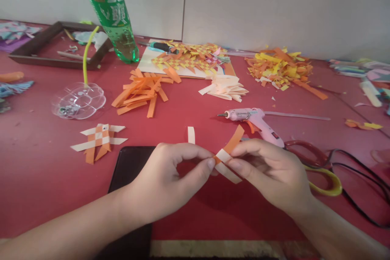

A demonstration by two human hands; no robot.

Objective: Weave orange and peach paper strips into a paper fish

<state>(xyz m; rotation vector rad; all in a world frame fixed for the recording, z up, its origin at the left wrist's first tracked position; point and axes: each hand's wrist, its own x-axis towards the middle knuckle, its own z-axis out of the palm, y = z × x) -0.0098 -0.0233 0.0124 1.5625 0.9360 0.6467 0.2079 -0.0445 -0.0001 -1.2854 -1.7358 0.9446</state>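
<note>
Between my two hands is a small piece of interlaced paper strips (pixel 224 156), orange and cream, held above the red table. My left hand (pixel 175 174) pinches its left side between thumb and forefinger. The thumb and forefinger of my right hand (pixel 268 170) pinch its right side. An orange strip end sticks up and a cream end points down to the right. Just behind my left fingers lies a loose cream strip (pixel 191 134). Off to the left rests a woven orange-and-white paper fish (pixel 102 140). A black phone-like slab (pixel 131 162) lies partly under my left forearm.
Orange strips (pixel 143 93) and cream strips (pixel 225 87) lie in piles behind my hands. A pink glue gun (pixel 252 120) and scissors (pixel 324 180) with a black cable are at the right. Further back stand a green bottle (pixel 111 20), a dark frame (pixel 51 63) and a paper scrap heap (pixel 278 69).
</note>
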